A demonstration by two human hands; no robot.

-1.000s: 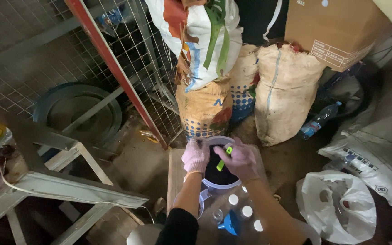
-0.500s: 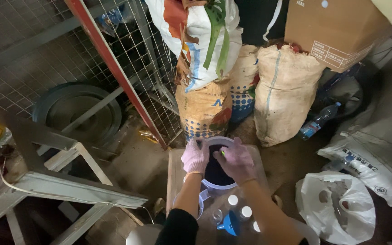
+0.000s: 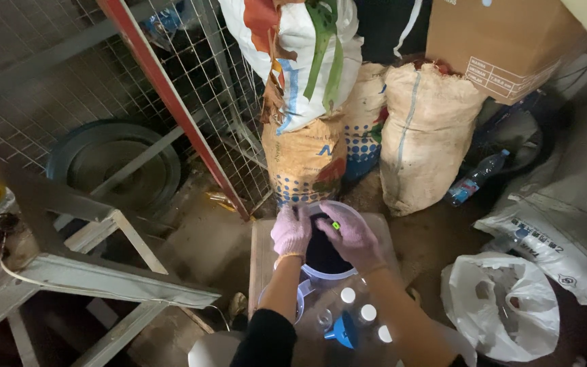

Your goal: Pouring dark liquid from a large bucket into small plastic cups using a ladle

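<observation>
Both of my hands wear pale pink gloves and hover over a white tub (image 3: 327,273) filled with dark material on a small board. My left hand (image 3: 291,230) rests on the tub's left rim. My right hand (image 3: 345,233) reaches over the tub with a small bright green object (image 3: 335,225) showing at its fingers. Just below the tub stand a few white-capped bottles (image 3: 357,304) and a blue funnel (image 3: 343,331).
Stuffed sacks (image 3: 424,129) and a cardboard box (image 3: 504,41) stand behind the tub. A wire mesh panel with a red bar (image 3: 171,102) and a tyre (image 3: 113,163) are at the left. A white plastic bag (image 3: 501,306) lies at the right, beside a plastic bottle (image 3: 473,180).
My hands have shifted slightly over the tub. The green object sat lower by my right hand a second ago, was hidden half a second ago, and shows at my fingertips now.
</observation>
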